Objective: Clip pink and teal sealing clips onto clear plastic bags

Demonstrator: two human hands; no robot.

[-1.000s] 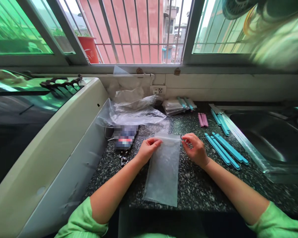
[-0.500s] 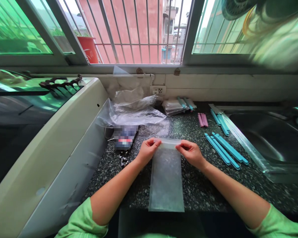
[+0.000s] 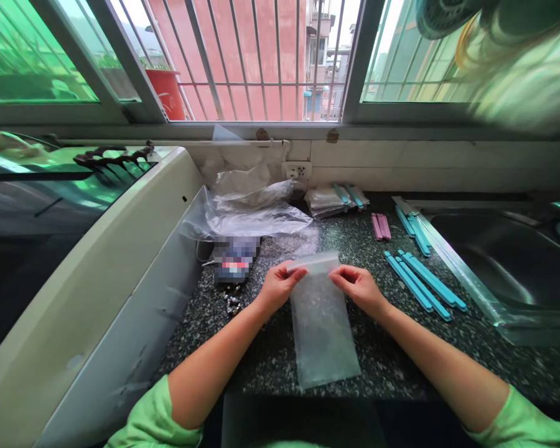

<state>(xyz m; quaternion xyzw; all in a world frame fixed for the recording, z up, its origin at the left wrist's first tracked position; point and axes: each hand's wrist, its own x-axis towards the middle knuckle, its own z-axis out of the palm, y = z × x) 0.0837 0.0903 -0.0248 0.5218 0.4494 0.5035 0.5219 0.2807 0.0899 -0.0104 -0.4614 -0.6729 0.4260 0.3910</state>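
A flat, clear plastic bag (image 3: 325,333) hangs over the front of the dark speckled counter (image 3: 387,367), its lower end tilted to the right. Near its upper left corner, my left hand (image 3: 279,287) pinches it between thumb and fingers. My right hand (image 3: 360,289) is closed at the upper right edge, thumb and fingertips together against the plastic. The bag looks flat, and nothing inside it shows.
Crumpled clear plastic (image 3: 256,211) lies at the back left, with a blurred-out phone-like item (image 3: 236,258) before it. Blue sealing clips (image 3: 424,283), pink clips (image 3: 381,226) and stacked bags (image 3: 329,202) lie rightward. A sink (image 3: 490,261) borders the right.
The bag has swung from straight to tilted, its bottom moving right and slightly up. Its top right corner now rises above my right fingers. Both hands stay nearly in place.
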